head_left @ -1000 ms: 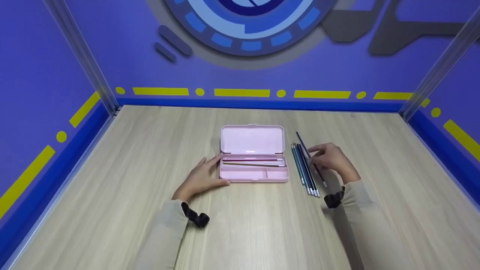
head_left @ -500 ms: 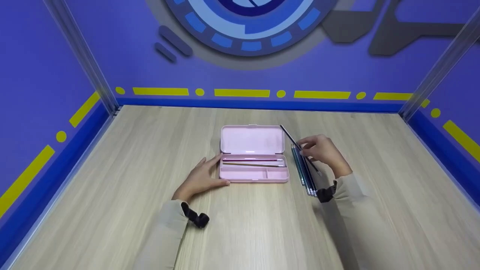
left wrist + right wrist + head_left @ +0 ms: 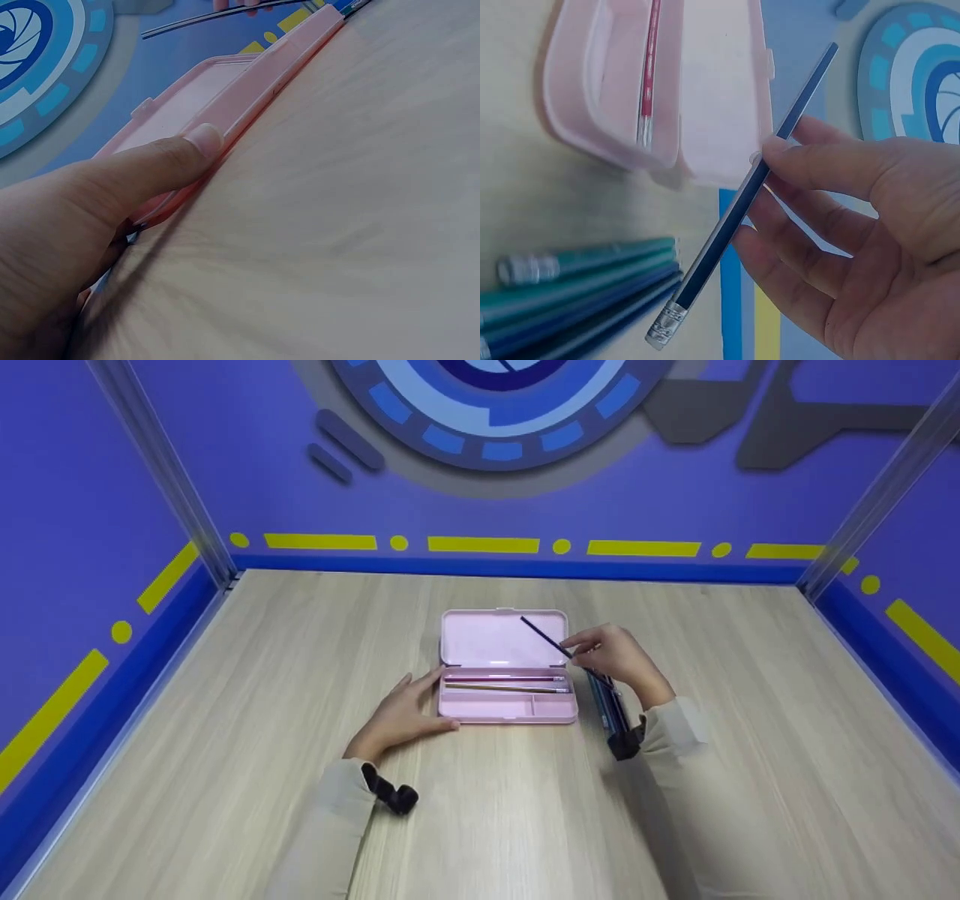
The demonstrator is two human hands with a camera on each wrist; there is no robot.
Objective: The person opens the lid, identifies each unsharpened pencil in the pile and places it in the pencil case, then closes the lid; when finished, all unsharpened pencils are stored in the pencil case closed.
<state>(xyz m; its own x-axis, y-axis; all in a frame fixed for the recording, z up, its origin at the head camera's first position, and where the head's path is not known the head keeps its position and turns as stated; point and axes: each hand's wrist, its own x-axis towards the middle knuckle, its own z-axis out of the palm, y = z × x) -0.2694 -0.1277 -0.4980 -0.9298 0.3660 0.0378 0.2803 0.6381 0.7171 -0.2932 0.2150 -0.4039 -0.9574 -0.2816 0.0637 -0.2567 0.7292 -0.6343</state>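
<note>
A pink pencil case point(image 3: 487, 706) lies on the table with its lid up, a red pencil point(image 3: 650, 71) and a gold-brown pencil point(image 3: 506, 688) in its rear compartment. My left hand point(image 3: 401, 712) holds the case's left end, the thumb point(image 3: 202, 141) against the front wall and the fingers at the rear left. Between thumb and fingers, my right hand point(image 3: 619, 656) pinches a dark pencil point(image 3: 739, 202) with a silver ferrule. That pencil slants in the air at the case's right side, its eraser end low. Under the right hand lie several green and blue pencils point(image 3: 592, 259), partly hidden.
Two front compartments of the case, split by a small divider point(image 3: 533, 705), face me. The wooden table point(image 3: 480, 810) ends at a blue-purple back wall point(image 3: 480, 521) with yellow marks. Side walls stand left and right.
My right hand has carried the dark pencil up and left, from beside the loose pencils to the right side of the lid. The left hand stays on the case.
</note>
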